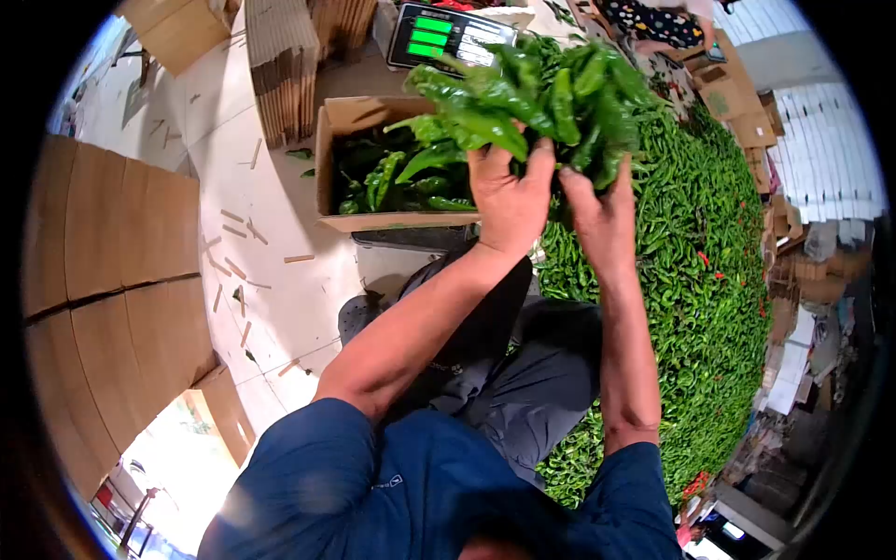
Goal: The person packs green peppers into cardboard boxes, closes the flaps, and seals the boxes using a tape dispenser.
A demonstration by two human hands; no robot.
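Note:
A big bunch of green peppers (532, 93) is held up between my two hands, in front of the scale's display. My left hand (511, 191) grips its left side from below, fingers curled into the peppers. On the right side my right hand (597, 210) is closed round more of them, its fingertips partly hidden. Just left of the bunch, an open cardboard box (397, 222) holds more green peppers (378, 177) and sits on a dark scale base (401, 240). Above the box stands a digital scale display (446, 37) with green lit readouts.
A large heap of green peppers (681, 308) with a few red ones spreads along my right. Flattened cardboard (280, 70) is stacked behind the box. Closed cartons (117, 299) stand at the left. Cardboard strips (233, 269) litter the tiled floor. Another person's patterned clothing (653, 23) shows at the top right.

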